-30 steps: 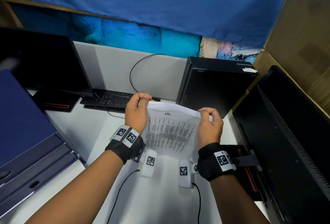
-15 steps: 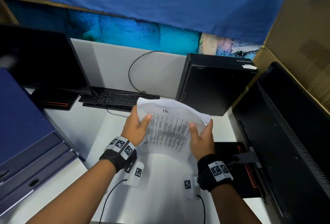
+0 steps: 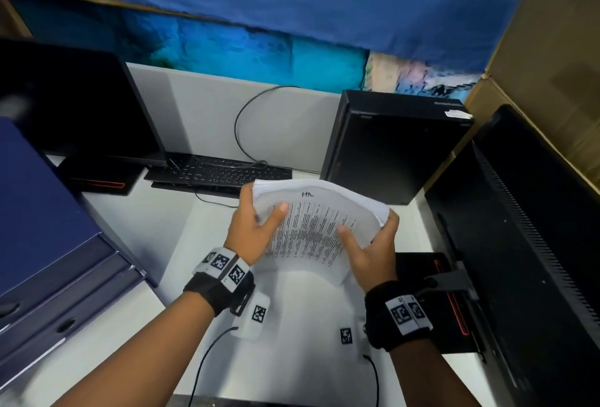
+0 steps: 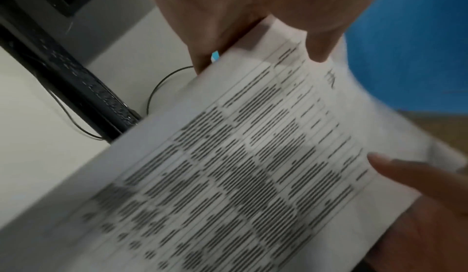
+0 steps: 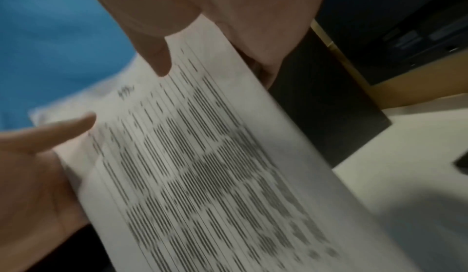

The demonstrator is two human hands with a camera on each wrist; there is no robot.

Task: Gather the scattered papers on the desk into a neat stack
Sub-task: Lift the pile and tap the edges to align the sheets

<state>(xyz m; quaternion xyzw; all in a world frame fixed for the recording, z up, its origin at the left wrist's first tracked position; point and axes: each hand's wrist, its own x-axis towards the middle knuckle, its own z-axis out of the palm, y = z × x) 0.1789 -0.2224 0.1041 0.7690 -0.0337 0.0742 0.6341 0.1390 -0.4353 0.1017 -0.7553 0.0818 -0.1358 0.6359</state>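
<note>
A stack of white printed papers (image 3: 311, 228) is held up above the white desk (image 3: 292, 309), tilted toward me, top edge bowed. My left hand (image 3: 256, 225) grips its left edge, thumb on the printed face, fingers behind. My right hand (image 3: 370, 244) grips the right edge the same way. In the left wrist view the papers (image 4: 228, 166) fill the frame under the left hand (image 4: 253, 36). In the right wrist view the papers (image 5: 215, 166) lie under the right hand (image 5: 202, 36). Both wrist views are blurred.
A black keyboard (image 3: 220, 173) and a dark monitor (image 3: 71, 101) stand at the back left. A black computer tower (image 3: 389, 147) is at the back right, a second monitor (image 3: 526, 244) at the right. Blue drawers (image 3: 48, 244) flank the left.
Both hands have slid from the stack's top corners down to its side edges, thumbs now on the front. The stack has come closer to me and leans back more.
</note>
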